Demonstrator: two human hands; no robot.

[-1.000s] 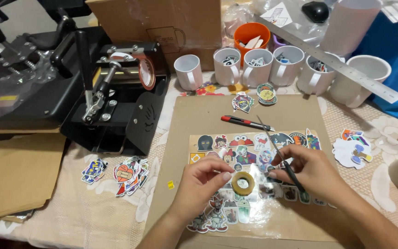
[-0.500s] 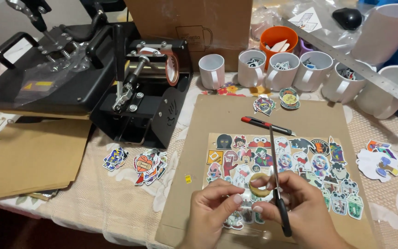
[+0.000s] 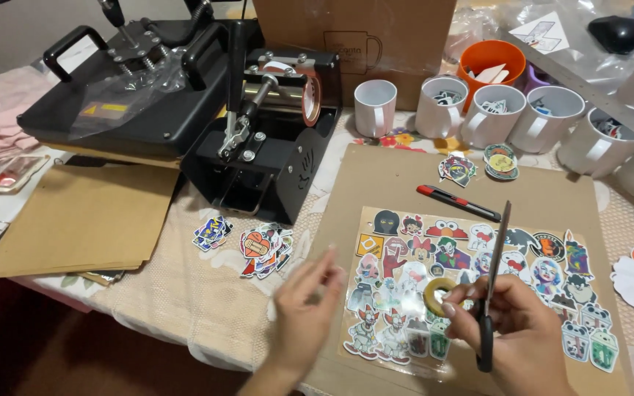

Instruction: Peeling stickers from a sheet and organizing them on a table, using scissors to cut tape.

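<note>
Right hand (image 3: 511, 330) grips scissors (image 3: 492, 282) and a small tape roll (image 3: 439, 295) over the sticker sheet (image 3: 478, 286); left hand (image 3: 308, 312) hovers open, holding nothing.

The sheet lies on a brown cardboard mat (image 3: 398, 183), with a red-and-black utility knife (image 3: 458, 202) above it and loose stickers (image 3: 262, 249) to its left. Behind stand a black mug press (image 3: 273, 139), a flat heat press (image 3: 126, 103), a row of white mugs (image 3: 493, 117), an orange cup (image 3: 492, 62) and a metal ruler (image 3: 588, 92). Half a second ago both hands met at the tape roll; now the left has drawn away, fingers spread, blurred.
</note>
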